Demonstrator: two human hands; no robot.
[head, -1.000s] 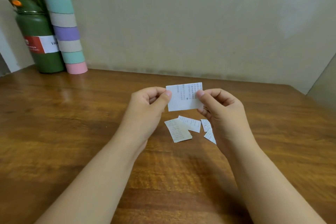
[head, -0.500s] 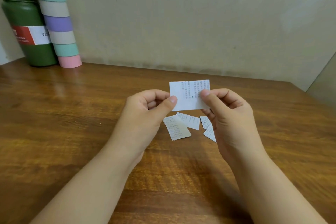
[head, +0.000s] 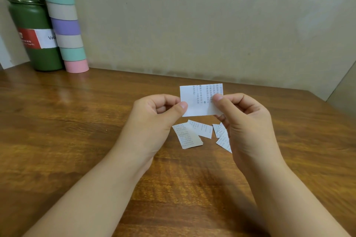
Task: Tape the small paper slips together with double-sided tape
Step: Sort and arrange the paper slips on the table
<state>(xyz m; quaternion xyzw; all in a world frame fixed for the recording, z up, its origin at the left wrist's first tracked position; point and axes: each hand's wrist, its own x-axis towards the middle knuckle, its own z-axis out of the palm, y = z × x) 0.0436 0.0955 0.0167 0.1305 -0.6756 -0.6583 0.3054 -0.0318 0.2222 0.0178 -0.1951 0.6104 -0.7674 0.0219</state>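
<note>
Head view looks down along two bare forearms that reach forward from the lower corners and converge over a brown wooden surface (head: 77, 121). The left hand (head: 154, 121) is curled, its thumb lying across the lower left edge of a white paper slip (head: 200, 100) and pinching it against the folded fingers behind. The right hand (head: 248, 125) mirrors it: the thumb presses on the slip's right side and the curled fingers sit behind the paper, so both hands grip the same slip between them. The slip is held up off the surface, roughly upright and facing the camera, with columns of small printed text on its right half and a blank left half. Both wrists are angled inward and raised above the wood.

Below the held slip, more paper slips lie flat on the surface: a longer printed slip (head: 187, 136) nearest the left hand, a second slip (head: 202, 129) overlapping its upper right corner, and a few small pieces (head: 221, 132) partly hidden under the right hand.

At the far left corner, against the beige wall (head: 212, 15), stands a dark green bottle (head: 38, 34) with a red and white label, and just beside it, touching its right side, a tall stack of pastel rolls (head: 65, 25) in purple, mint, grey and pink bands.
</note>
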